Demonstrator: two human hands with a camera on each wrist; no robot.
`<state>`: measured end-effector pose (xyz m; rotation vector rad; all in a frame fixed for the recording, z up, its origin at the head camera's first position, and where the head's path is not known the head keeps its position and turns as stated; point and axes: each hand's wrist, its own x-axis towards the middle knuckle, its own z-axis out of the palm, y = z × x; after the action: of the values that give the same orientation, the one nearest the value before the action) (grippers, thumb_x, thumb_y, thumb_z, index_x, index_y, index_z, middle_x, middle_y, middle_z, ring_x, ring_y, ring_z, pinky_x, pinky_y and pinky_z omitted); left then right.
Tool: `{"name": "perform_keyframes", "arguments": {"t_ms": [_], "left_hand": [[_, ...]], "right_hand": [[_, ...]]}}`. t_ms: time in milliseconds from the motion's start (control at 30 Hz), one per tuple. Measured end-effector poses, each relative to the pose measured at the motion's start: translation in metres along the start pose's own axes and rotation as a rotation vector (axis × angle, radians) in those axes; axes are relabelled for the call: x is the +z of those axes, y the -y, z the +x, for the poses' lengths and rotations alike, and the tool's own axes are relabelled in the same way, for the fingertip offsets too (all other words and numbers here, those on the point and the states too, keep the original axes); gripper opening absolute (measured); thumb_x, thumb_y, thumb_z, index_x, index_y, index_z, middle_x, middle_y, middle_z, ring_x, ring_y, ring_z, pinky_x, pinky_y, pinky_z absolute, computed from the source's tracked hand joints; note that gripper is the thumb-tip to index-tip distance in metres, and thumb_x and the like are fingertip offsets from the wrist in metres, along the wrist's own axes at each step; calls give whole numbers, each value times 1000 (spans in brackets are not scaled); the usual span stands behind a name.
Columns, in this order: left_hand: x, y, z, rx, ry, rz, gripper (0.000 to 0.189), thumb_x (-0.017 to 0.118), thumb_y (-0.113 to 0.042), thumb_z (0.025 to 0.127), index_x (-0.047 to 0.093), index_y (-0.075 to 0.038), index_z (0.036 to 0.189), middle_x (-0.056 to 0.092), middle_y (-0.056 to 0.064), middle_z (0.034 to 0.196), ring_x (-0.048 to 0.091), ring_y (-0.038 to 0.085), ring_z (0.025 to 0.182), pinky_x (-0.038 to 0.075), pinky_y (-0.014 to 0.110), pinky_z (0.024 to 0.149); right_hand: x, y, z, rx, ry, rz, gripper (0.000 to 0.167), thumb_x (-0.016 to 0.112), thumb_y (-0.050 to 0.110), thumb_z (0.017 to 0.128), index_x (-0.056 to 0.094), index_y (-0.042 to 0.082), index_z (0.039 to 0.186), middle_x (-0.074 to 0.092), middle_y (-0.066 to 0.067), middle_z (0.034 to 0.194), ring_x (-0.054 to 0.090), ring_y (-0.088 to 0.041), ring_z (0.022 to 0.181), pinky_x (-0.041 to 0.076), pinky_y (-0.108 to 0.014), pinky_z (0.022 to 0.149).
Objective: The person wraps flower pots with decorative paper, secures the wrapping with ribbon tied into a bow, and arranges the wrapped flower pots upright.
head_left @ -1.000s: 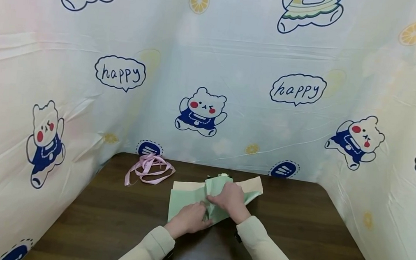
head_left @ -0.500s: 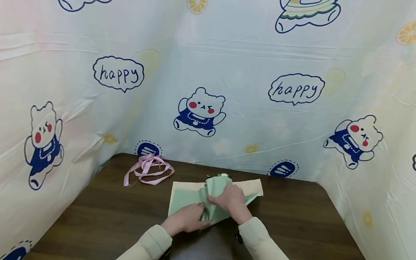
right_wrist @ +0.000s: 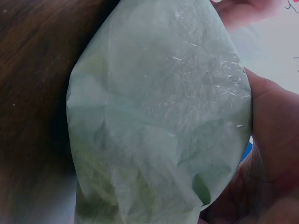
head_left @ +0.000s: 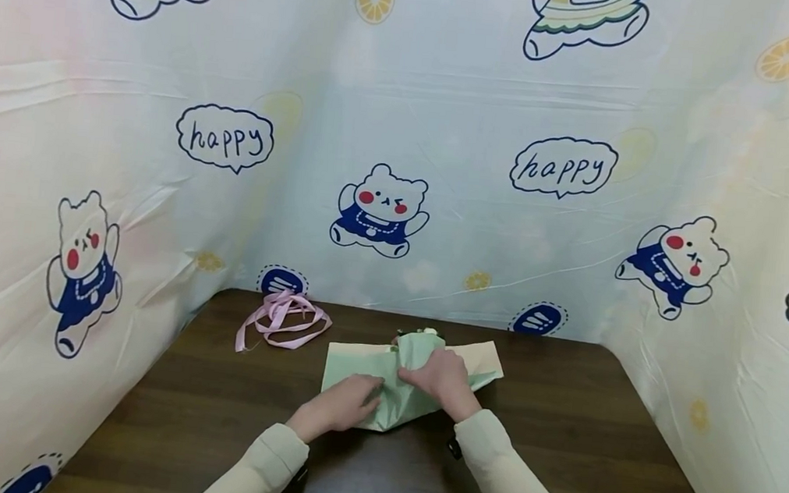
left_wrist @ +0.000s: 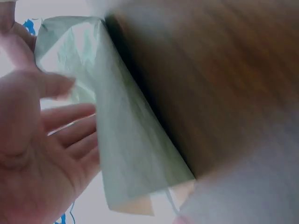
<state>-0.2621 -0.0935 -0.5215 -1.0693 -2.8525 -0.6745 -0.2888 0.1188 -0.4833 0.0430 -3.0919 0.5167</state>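
A sheet of light green wrapping paper [head_left: 349,364] with a cream reverse lies on the table. Its middle is folded up round a bundle, and a small pale tip, perhaps a flower [head_left: 432,331], shows at the top with dark green bits beside it. My right hand [head_left: 445,376] grips the folded paper, thumb on the near side. In the right wrist view, the crinkled wrapping paper [right_wrist: 154,107] hides most of that hand's fingers. My left hand [head_left: 345,403] is over the left part of the sheet. The left wrist view shows its fingers [left_wrist: 77,135] extended to the paper's edge, thumb apart.
A loose coil of pink ribbon [head_left: 282,321] lies at the back left of the dark wooden table [head_left: 560,441]. A printed curtain [head_left: 459,229] hangs behind the table and along both sides.
My left hand has moved left, away from the lower point of the wrapping paper, uncovering that point. My right hand keeps its grip, and the folded bundle has shifted slightly right.
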Motion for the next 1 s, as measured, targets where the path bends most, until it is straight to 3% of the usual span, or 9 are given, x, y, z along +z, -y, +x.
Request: {"name": "perform_keyframes", "arguments": {"t_ms": [100,200,333,433,567,700,833,1000], "left_hand": [[-6,8,-5,-50,-164,26,29,66,-6,95,66,9,120,69,22,116,66,37,110,53,50,94],[-14,15,-9,-202,-283,36,23,70,-6,91,68,9,108,68,23,103,66,40,97,55,52,85],[-24,25,-18,-422,-289,5,21,68,-9,93,63,11,100,62,20,84,65,37,77,54,48,65],[-28,29,-24,-503,-259,-46,17,64,-5,94,59,11,98,57,16,74,63,33,67,50,43,55],[-27,33,-27,-532,-221,-95,19,63,-6,95,57,12,98,56,16,74,63,35,68,52,45,58],[-23,35,-25,-547,-190,-106,37,65,-10,95,54,18,115,63,28,93,67,46,87,56,54,75],[-20,36,-21,-559,-198,-134,48,70,-9,92,49,20,124,64,34,105,65,50,98,55,58,82],[-15,40,-20,-582,-211,-173,52,73,-10,89,48,19,124,63,36,110,64,52,100,54,59,83]], "right_hand": [[2,0,2,18,8,6,62,73,68,77,62,7,72,57,-6,63,55,-19,57,46,-31,53],[3,0,3,27,9,27,63,75,71,74,61,9,71,55,-5,61,54,-18,56,44,-31,51],[3,2,3,23,2,48,60,77,68,74,56,13,63,52,-3,58,53,-18,55,43,-31,50],[3,4,2,25,0,48,59,78,67,75,54,15,59,52,-3,56,53,-18,54,42,-30,49],[3,5,0,31,-11,44,59,77,65,76,53,15,58,52,-3,55,53,-18,53,42,-30,48],[3,6,-1,39,-21,40,58,77,64,76,52,14,59,53,-4,57,53,-19,55,42,-30,49],[2,9,-2,50,-26,28,60,77,64,76,50,15,56,51,-2,55,52,-19,53,42,-30,48],[0,13,-4,65,-19,6,62,76,64,78,46,17,53,43,1,50,50,-17,48,39,-29,44]]}}
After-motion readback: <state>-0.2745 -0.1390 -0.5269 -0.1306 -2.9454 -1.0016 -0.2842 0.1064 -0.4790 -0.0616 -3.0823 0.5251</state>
